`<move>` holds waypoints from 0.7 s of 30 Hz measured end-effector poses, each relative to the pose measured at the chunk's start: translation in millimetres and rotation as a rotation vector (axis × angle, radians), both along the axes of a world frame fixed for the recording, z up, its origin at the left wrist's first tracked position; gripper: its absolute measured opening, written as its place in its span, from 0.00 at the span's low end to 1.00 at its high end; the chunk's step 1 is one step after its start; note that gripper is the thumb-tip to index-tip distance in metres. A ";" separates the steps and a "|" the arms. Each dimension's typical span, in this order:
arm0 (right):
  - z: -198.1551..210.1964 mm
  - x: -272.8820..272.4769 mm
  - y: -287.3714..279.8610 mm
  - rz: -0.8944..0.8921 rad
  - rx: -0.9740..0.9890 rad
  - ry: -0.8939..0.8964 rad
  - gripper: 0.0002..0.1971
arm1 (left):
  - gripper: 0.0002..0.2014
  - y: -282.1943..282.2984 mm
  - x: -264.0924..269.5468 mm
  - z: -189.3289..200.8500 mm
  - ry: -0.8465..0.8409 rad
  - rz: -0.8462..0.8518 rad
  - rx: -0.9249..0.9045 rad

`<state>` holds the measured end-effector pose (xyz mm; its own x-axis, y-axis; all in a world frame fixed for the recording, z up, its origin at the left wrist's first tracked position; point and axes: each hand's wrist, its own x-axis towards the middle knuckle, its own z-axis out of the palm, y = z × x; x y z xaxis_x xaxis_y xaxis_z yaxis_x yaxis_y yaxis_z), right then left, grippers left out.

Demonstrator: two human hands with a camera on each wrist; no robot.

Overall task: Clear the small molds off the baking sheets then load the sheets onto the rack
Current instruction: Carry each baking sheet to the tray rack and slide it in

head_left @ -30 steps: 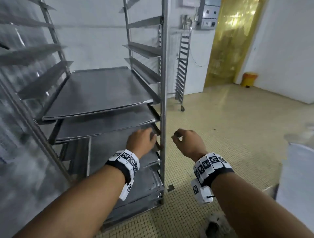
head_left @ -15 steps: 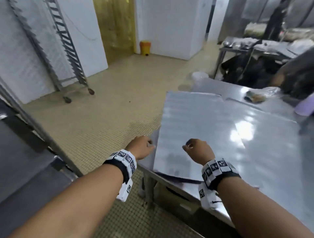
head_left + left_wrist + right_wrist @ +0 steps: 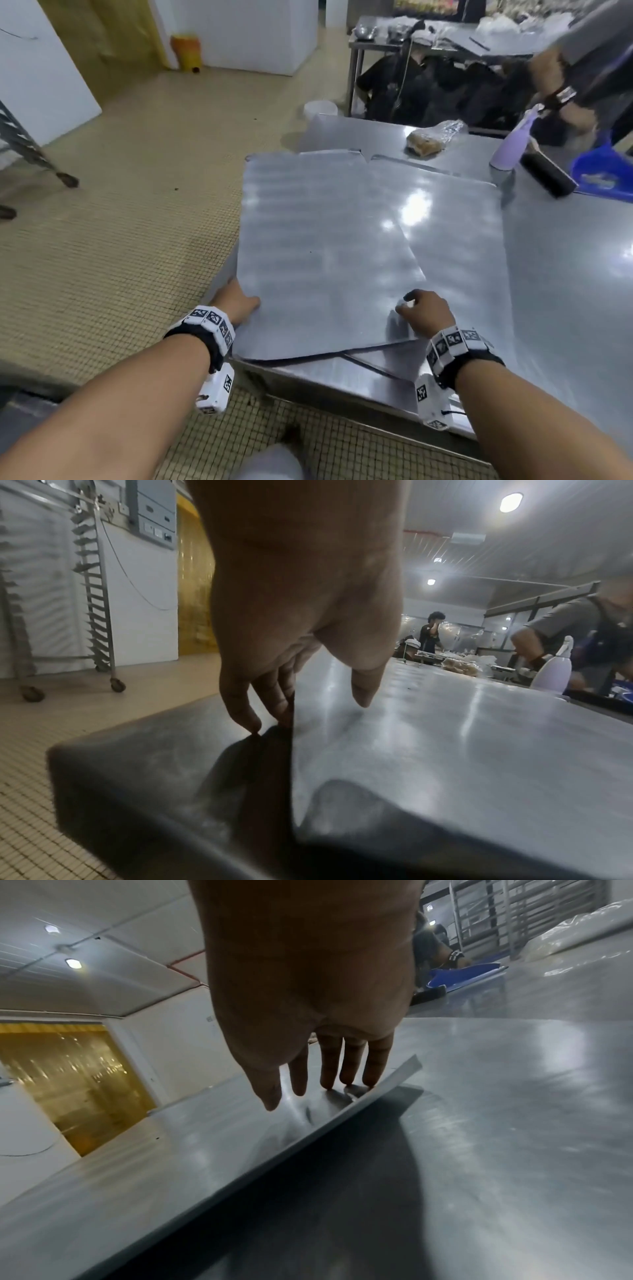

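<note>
Two bare baking sheets lie overlapped on the steel table (image 3: 565,274). The top sheet (image 3: 318,246) sits skewed across the lower sheet (image 3: 455,222). My left hand (image 3: 239,301) is at the top sheet's near left edge. Its thumb lies on the sheet and its fingers (image 3: 240,712) reach down beside that edge to the table. My right hand (image 3: 406,305) rests near the sheet's near right corner, with straight fingertips (image 3: 349,1080) pressing on top just inside the raised edge. No small molds show. An empty wheeled rack (image 3: 95,588) stands against the wall to the left.
On the table's far side are a bagged loaf (image 3: 433,137), a purple spray bottle (image 3: 510,144) and a blue tub (image 3: 603,171). Another person's arm (image 3: 555,78) reaches in over them. A white bucket (image 3: 320,108) and an orange bin (image 3: 186,51) stand on the tiled floor.
The view has swung from the loaded rack round to the table. Both hands have come down onto the top sheet, the left at its left edge, the right near its right corner.
</note>
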<state>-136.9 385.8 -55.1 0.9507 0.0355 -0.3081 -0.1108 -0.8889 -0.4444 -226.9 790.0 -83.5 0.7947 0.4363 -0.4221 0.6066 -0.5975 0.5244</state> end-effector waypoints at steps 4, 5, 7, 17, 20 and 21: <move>-1.9 35.8 2.8 -0.015 -0.047 -0.009 0.17 | 0.37 4.7 30.9 8.0 -0.028 0.085 -0.038; -3.2 46.1 2.9 -0.021 -0.056 -0.006 0.18 | 0.37 8.0 40.5 8.8 -0.046 0.104 -0.050; -5.1 65.7 3.8 -0.038 -0.070 0.006 0.20 | 0.38 13.6 57.5 13.8 -0.073 0.133 -0.070; -4.7 140.7 19.1 -0.082 0.010 0.034 0.35 | 0.23 50.3 127.5 10.7 -0.024 0.219 -0.179; -1.6 159.9 26.4 -0.076 0.065 0.049 0.37 | 0.17 46.4 132.2 14.6 -0.042 0.271 -0.219; -0.2 166.1 27.2 -0.090 0.099 0.059 0.38 | 0.18 44.5 133.0 15.1 -0.056 0.298 -0.235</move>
